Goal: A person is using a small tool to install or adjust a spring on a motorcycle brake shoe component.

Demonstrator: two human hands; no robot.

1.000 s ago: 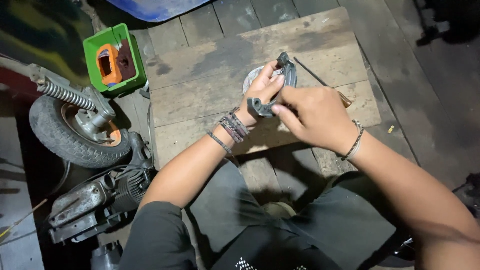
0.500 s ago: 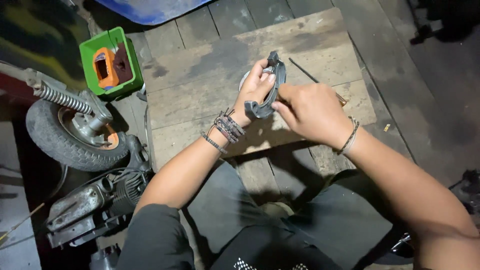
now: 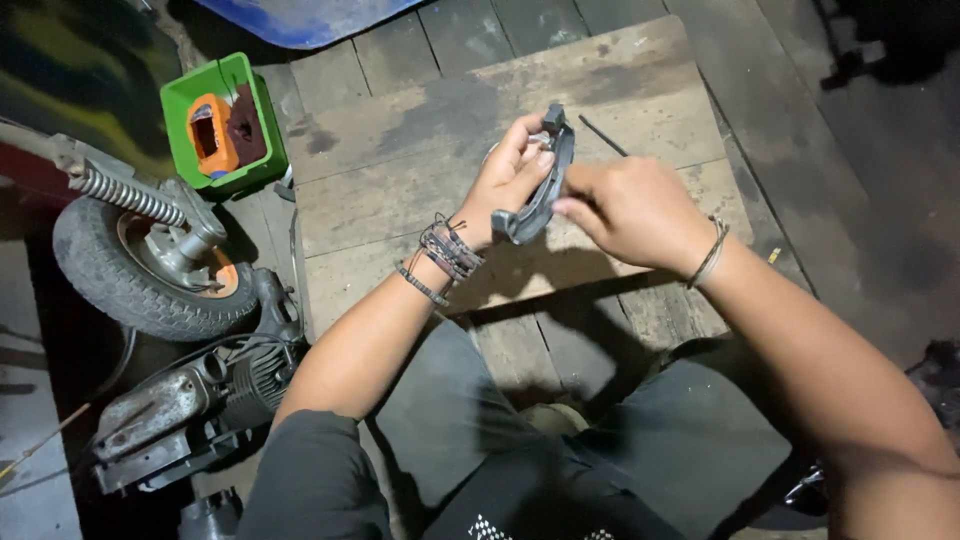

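Gripping a curved grey brake shoe [image 3: 540,180], left hand [image 3: 508,185] and right hand [image 3: 630,210] hover mid-board.

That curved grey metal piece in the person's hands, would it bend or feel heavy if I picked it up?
The curved grey metal piece looks thick and cast, so it is probably stiff and rather heavy for its size. The left hand pinches it from one side and the right hand steadies it. Its arc shape would likely rock on the wooden board rather than roll.

There is one view only, from the person's head. It looks steeply down, quite close, over the knees to the wooden board [image 3: 420,150]. The board's far edge lies near the top; its left edge probably borders the small wheel [image 3: 140,270].
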